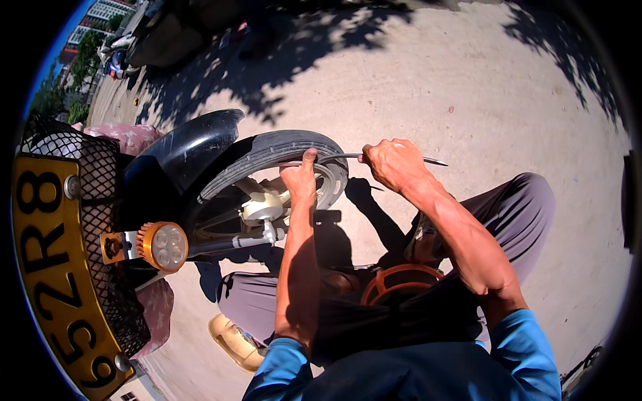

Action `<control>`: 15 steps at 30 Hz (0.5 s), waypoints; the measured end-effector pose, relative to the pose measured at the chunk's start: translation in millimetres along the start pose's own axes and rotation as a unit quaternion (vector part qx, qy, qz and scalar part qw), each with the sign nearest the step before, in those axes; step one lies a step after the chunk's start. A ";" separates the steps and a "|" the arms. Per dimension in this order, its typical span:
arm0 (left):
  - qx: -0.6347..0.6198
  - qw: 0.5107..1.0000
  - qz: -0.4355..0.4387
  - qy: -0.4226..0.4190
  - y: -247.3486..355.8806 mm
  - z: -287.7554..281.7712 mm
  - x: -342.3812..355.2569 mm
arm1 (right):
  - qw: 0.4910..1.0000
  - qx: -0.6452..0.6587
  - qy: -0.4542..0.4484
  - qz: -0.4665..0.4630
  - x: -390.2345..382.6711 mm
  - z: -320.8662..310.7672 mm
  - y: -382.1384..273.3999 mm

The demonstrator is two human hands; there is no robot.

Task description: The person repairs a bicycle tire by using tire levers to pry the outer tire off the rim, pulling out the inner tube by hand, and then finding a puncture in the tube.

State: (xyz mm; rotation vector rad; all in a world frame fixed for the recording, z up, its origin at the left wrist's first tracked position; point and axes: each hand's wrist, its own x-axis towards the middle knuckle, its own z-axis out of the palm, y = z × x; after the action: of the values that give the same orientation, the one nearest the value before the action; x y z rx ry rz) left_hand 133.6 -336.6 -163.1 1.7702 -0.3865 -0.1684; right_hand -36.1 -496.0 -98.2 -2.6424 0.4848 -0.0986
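Note:
A scooter's front wheel stands before me, with a worn black tire [267,148] on a pale rim and hub [261,206]. My left hand [299,182] grips the tire's near side, its thumb up against the sidewall; its other fingers are partly hidden. In my right hand [394,164], closed in a fist, is a long metal tire lever [436,162]. The lever's curved end reaches left to the tire's edge, beside my left thumb. Whether its tip is tucked under the bead is too small to tell. Its pointed end sticks out to the right of my fist.
A black fender [194,140] rises behind the wheel. At left are a round orange-rimmed headlight [167,247], a black mesh basket [100,200] and a yellow plate [50,281]. An orange ring-shaped thing [401,273] lies between my legs. Sunlit concrete [455,87] spreads beyond.

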 end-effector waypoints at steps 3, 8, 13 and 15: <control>0.050 0.999 0.007 0.018 -2.8 -10.1 0.4 | 0.983 0.136 -0.045 0.117 -20.3 15.6 -35.8; 0.042 0.999 -0.020 -0.028 14.8 -5.5 -13.9 | 0.637 0.710 -0.015 0.299 -70.5 111.6 -84.2; -0.038 0.990 -0.009 -0.136 42.7 -12.4 -28.5 | 0.598 0.781 0.080 0.160 -74.8 192.1 -121.1; 0.043 0.979 -0.060 -0.192 32.8 -24.0 -20.4 | 0.671 0.729 0.053 0.121 -59.6 205.9 -122.4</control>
State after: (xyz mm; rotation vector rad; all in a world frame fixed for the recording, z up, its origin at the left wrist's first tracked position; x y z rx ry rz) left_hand 116.7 -313.8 -127.6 1.8463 -0.5699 -0.5919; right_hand -22.3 -286.4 -227.9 -0.9623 0.4632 -0.3716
